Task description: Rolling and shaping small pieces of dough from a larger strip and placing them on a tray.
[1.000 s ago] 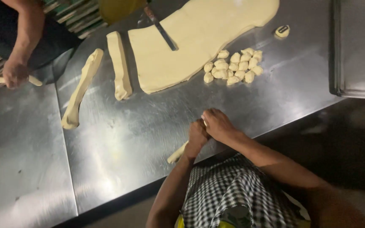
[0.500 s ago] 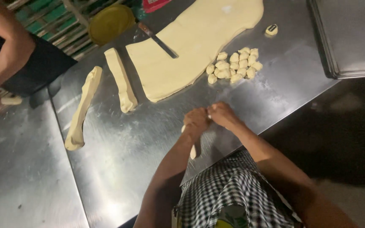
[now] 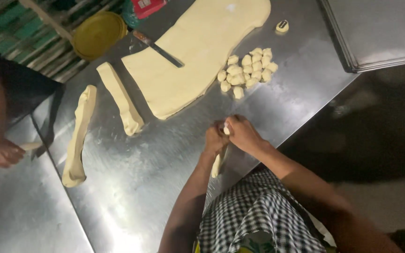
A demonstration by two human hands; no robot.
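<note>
My left hand (image 3: pixel 215 139) and my right hand (image 3: pixel 243 134) meet over the steel table (image 3: pixel 132 187), both closed on one pale dough rope (image 3: pixel 218 164). The rope hangs down from my left hand toward my arm, and its top end shows between my fingers. Just beyond my hands lies a pile of several small cut dough pieces (image 3: pixel 247 70). A large flat dough sheet (image 3: pixel 198 51) spreads behind them, with a knife (image 3: pixel 158 48) resting on it.
Two long dough strips (image 3: pixel 120 99) (image 3: pixel 78 136) lie left of the sheet. Another person's hand (image 3: pixel 2 152) holds dough at the far left. A yellow bowl (image 3: pixel 98 33), a lone dough piece (image 3: pixel 282 26) and a metal tray (image 3: pixel 376 28) sit at the back.
My view has shifted so the table sits further right. My hands stay together on the dough rope, which now hangs lower from my left hand. The other person's hand remains at the left.
</note>
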